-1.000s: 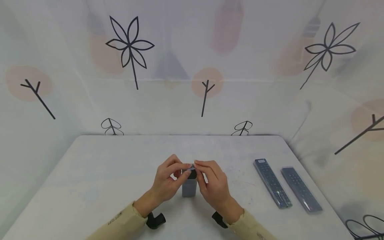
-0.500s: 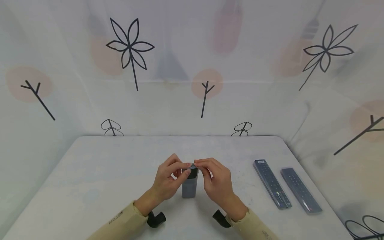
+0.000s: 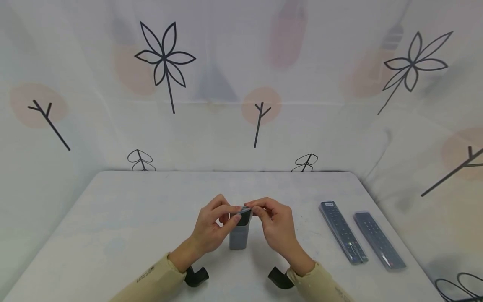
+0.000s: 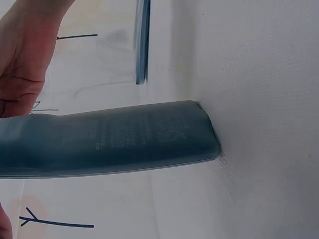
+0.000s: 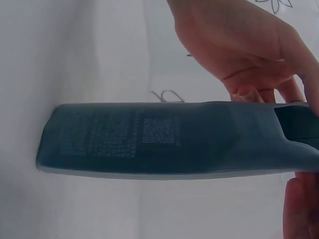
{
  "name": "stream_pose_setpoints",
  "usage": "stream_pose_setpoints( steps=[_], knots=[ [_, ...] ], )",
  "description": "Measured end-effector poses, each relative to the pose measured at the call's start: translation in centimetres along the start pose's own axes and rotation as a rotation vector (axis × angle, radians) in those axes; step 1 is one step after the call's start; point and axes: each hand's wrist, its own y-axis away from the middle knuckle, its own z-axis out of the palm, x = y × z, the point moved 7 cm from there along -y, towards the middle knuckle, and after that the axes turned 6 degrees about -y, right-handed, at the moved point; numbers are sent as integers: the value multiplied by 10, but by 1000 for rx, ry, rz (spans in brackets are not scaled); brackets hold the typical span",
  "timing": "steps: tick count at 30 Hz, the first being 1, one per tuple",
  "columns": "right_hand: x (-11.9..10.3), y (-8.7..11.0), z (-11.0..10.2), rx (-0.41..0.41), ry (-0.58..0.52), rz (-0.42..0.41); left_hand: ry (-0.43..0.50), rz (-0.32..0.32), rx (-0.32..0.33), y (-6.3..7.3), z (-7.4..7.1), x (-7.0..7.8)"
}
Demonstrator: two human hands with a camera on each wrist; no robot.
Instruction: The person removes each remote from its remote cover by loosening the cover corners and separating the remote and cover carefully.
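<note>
A long dark remote control [image 3: 238,239] stands upright at the table's middle, seemingly in a pale translucent sleeve. Printed text and a QR code show on the remote control's back [image 5: 149,139] in the right wrist view, and its lower end meets the table. My left hand [image 3: 209,228] pinches the rim at the top left between thumb and forefinger. At the top right, my right hand [image 3: 278,226] pinches the same rim, thumb and forefinger together. A dark opening shows between the hands below the pinched edge. The fingertips partly hide the top.
Two more remote controls, one nearer [image 3: 343,233] and one farther right [image 3: 379,240], lie on the white table [image 3: 124,226], shiny as if wrapped in clear film. Black curved pieces [image 3: 196,277] sit at both wrists. A patterned cloth [image 3: 211,134] hangs behind and beside the table.
My right hand has shifted right and turned, its thumb now nearer the forefinger. The pinched edge has come slightly right, baring more of the dark opening. My left hand stays nearly still.
</note>
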Motion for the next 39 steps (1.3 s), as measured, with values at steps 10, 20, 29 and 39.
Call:
stream_pose_setpoints(
  steps=[10,20,29,39],
  knots=[
    [16,-2,0,-37,-75,260,24,-10,4,0,0,0],
    [23,-9,5,-132,-114,335,101,-65,-38,-1,0,-7],
    [26,-7,2,-103,-135,411,148,-176,-79,2,-3,-13],
    [11,2,-8,-6,-81,141,111,-138,-52,1,-2,-9]
  ],
)
